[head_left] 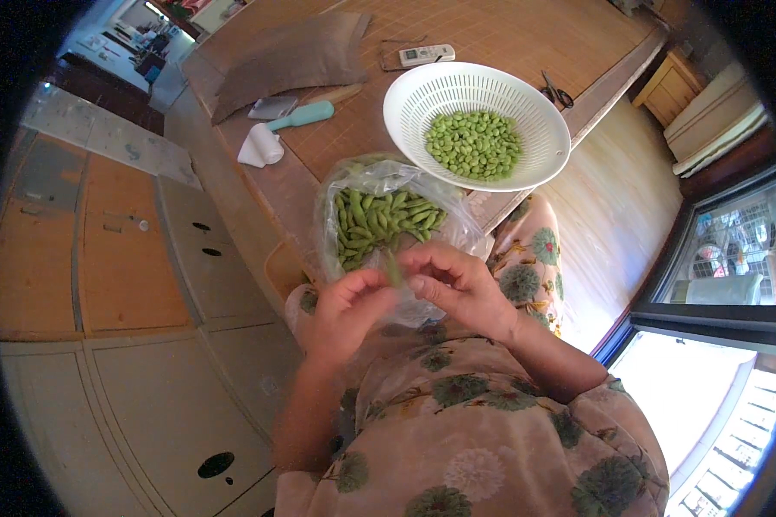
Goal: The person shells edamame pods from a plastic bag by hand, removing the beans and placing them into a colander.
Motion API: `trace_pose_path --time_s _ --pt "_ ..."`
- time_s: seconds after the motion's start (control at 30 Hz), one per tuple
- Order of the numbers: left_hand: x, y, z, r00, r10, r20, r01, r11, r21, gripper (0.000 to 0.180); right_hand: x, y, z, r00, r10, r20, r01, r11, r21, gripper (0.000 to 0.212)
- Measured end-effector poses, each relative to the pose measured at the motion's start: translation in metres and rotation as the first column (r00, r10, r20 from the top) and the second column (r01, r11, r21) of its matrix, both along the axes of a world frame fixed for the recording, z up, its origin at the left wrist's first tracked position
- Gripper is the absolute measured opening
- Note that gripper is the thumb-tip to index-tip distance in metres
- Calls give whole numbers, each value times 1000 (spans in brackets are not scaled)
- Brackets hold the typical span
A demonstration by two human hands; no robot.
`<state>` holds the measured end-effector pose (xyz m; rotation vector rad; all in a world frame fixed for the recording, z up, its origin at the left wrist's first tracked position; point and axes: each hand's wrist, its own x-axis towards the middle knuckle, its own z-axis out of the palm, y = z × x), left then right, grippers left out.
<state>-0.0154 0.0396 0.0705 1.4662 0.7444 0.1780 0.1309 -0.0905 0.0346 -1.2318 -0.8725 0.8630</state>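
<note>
A green soybean pod (393, 269), smeared by motion, is between my two hands. My left hand (351, 314) pinches it with the fingers curled. From the other side, the bent fingertips and thumb of my right hand (464, 291) close on it. Just beyond my hands, a clear plastic bag (326, 220) lies open at the table's near edge with many unshelled soybean pods (379, 217) in it. Further off to the right stands a white slotted colander (541, 129), holding a heap of shelled green beans (474, 145).
On the wooden table (509, 34) lie a grey-brown cushion (293, 60), a white remote control (427, 55), a teal-handled tool (306, 115), a white object (261, 146) and scissors (558, 91). Cabinets (129, 241) line the left; a glass door (716, 284) is at right.
</note>
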Motion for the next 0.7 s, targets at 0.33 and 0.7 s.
trace_pose_path --time_s 0.33,0.7 --pt "-6 -13 -6 994 3 109 7 996 -90 17 -4 0 8 949 146 -280 -117 986 116 16" --pt "-2 -17 3 994 66 89 -86 964 250 18 -10 -1 7 719 97 688 -12 992 -127 30"
